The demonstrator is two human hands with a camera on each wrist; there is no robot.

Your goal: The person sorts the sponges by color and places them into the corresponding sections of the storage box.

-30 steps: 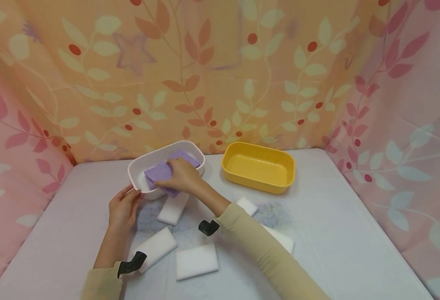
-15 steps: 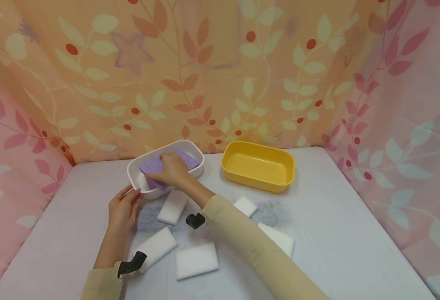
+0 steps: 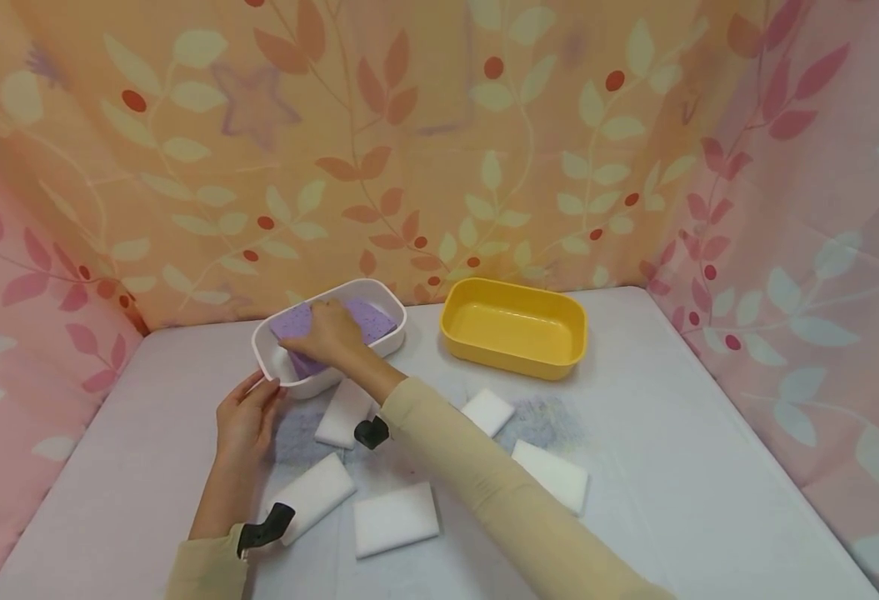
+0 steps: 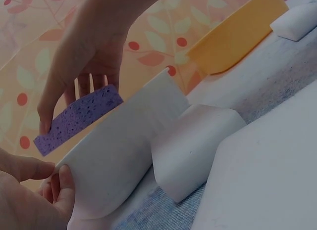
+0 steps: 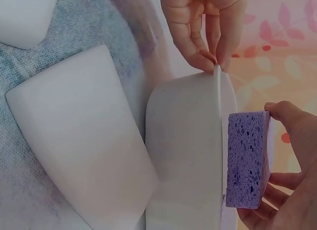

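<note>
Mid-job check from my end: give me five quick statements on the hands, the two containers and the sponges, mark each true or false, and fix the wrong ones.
1. The left hand pinches the rim of the white container. True.
2. The right hand holds nothing. False: it grips a purple sponge.
3. In the head view, the yellow container stands to the right of the white container. True.
4. Purple sponge shows inside the yellow container. False: none shows there; another purple sponge lies in the white container.
5. In the head view, five white blocks show on the table. True.
</note>
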